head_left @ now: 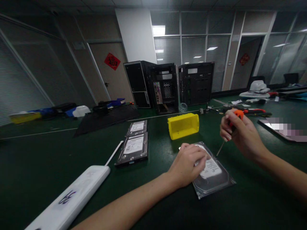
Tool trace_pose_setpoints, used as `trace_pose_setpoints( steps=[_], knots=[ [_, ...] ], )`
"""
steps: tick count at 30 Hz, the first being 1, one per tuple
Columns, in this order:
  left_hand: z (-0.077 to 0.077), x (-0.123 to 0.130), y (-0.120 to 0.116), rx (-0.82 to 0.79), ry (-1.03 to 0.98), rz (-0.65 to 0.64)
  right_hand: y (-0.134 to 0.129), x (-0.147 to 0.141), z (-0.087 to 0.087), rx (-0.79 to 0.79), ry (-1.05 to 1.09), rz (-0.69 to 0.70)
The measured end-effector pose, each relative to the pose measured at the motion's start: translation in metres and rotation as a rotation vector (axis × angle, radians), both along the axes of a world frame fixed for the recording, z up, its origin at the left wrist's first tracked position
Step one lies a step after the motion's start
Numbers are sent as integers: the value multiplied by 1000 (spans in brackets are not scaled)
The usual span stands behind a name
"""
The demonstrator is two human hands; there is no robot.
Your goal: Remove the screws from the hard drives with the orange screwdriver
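A hard drive (pixel 211 183) with a white label lies tilted on the green table in front of me. My left hand (pixel 188 163) rests on its upper left part with bent fingers, steadying it and covering some of the label. In my right hand (pixel 244 134) is a screwdriver (pixel 236 116) with an orange and black handle, gripped in closed fingers. Its thin shaft slants down to the left, and the tip is at the drive's right edge; whether it touches is hard to tell. Just beyond the drive, a yellow plastic bin (pixel 183 126) lies with its opening towards me.
Two more hard drives (pixel 134 145) lie left of centre, beside a white power strip (pixel 79 191) marked 39. Black computer cases (pixel 165 86) stand at the back. Pliers (pixel 256 111) and a phone-like flat device (pixel 283 129) lie to the right. A black mat (pixel 107 118) is at the back left.
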State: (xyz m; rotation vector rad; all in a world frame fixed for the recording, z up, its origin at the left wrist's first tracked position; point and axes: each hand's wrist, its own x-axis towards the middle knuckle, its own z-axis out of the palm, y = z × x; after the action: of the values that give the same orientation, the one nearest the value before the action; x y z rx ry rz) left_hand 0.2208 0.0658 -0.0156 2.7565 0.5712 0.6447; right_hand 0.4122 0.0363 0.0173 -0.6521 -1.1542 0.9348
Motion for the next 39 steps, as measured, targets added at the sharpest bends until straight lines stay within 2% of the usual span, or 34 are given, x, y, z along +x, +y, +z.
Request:
trace_pose_setpoints(
  steps=[5, 9, 14, 17, 24, 32, 39],
  knots=[
    [0, 0, 0, 10, 2, 6, -1, -5, -2, 23, 46, 72],
    [0, -1, 0, 11, -2, 4, 1, -6, -4, 45, -7, -8],
    [0, -1, 0, 8, -4, 5, 5, -3, -7, 72, -86, -174],
    [0, -1, 0, 6, -5, -1, 6, -1, -8, 71, -128, -215],
    [0, 0, 0, 4, -4, -3, 2, -1, -3, 125, -125, -149],
    [0, 0, 1, -3, -6, -4, 2, 1, 1, 152, -105, -230],
    [3, 0, 3, -19, -10, -16, 7, -10, -9, 51, -115, -100]
  ],
)
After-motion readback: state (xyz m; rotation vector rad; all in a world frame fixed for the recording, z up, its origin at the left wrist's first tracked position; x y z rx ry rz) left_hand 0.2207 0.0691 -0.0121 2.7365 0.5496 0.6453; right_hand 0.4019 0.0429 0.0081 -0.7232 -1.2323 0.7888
